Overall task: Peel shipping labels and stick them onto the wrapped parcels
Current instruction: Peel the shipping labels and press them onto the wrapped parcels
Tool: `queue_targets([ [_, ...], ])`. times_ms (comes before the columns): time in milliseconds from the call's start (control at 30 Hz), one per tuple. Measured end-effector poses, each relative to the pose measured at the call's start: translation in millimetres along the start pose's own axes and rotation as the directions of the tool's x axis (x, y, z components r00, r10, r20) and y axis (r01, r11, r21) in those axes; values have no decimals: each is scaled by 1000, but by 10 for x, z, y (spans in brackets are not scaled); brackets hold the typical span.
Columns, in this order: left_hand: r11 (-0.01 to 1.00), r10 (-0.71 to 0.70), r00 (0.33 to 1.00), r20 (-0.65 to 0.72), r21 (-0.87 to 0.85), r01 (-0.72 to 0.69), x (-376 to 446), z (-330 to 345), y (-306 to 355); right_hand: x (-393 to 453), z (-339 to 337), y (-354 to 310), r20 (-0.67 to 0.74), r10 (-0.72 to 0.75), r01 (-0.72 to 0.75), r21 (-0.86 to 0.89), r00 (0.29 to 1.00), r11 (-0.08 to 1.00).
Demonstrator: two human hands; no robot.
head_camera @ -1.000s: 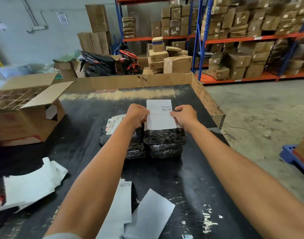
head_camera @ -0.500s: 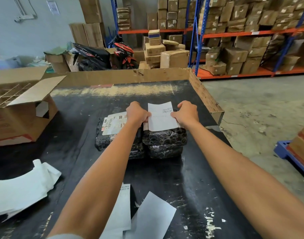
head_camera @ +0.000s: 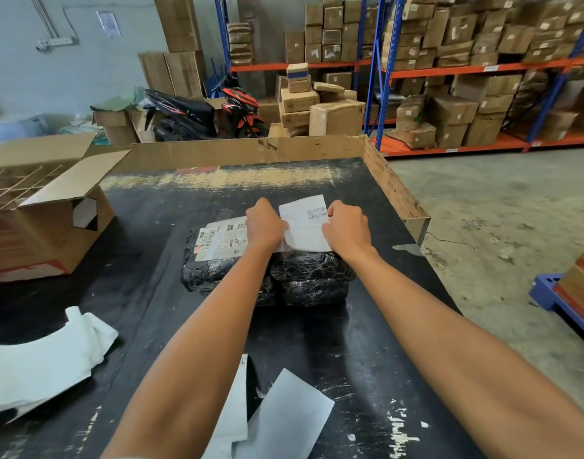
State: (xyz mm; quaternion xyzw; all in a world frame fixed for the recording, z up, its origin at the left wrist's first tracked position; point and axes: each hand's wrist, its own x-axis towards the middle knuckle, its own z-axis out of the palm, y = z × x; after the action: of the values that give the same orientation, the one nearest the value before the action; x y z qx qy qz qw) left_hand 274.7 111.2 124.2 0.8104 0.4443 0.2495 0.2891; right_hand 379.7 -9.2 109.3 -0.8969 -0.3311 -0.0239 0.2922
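Two black wrapped parcels lie side by side in the middle of the black table (head_camera: 366, 359). The left parcel (head_camera: 201, 273) carries a printed label (head_camera: 219, 238) on its top. Over the right parcel (head_camera: 312, 276) I hold a white shipping label (head_camera: 305, 226). My left hand (head_camera: 264, 225) pinches its left edge and my right hand (head_camera: 348, 226) pinches its right edge. A crease runs across the label between my hands, and its lower edge meets the parcel's top.
Loose white backing sheets (head_camera: 284, 422) lie at the near edge, and more crumpled white paper (head_camera: 45, 362) at the near left. An open cardboard box (head_camera: 42, 207) stands at the left. A cardboard rim (head_camera: 250, 149) bounds the table's far and right sides.
Both hands have lowered the label toward the right parcel's top and moved closer together. The label, flat before, now shows a crease.
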Motion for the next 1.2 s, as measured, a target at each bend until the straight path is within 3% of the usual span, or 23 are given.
queue_targets([
  [367,996,57,998,-11,75,-56,91,113,-60,49,44,140,57,-28,25,50,998,998],
  [500,970,200,979,26,137,-202,38,148,-45,73,27,117,119,-126,115,94,985,989],
  [600,911,318,927,198,208,-356,62,205,-61,133,31,81,248,-177,161,86,952,983],
  [700,834,283,885,369,362,-417,115,259,-120,200,19,33,357,-161,156,44,920,987],
  [900,781,249,891,379,465,-417,106,258,-168,318,74,118,433,-64,9,126,899,992],
  [1067,783,180,879,442,476,-400,-16,206,-154,257,86,201,428,170,-286,225,888,931],
  [1200,764,181,868,463,489,-421,-155,216,-177,165,111,245,403,196,-296,203,894,934],
])
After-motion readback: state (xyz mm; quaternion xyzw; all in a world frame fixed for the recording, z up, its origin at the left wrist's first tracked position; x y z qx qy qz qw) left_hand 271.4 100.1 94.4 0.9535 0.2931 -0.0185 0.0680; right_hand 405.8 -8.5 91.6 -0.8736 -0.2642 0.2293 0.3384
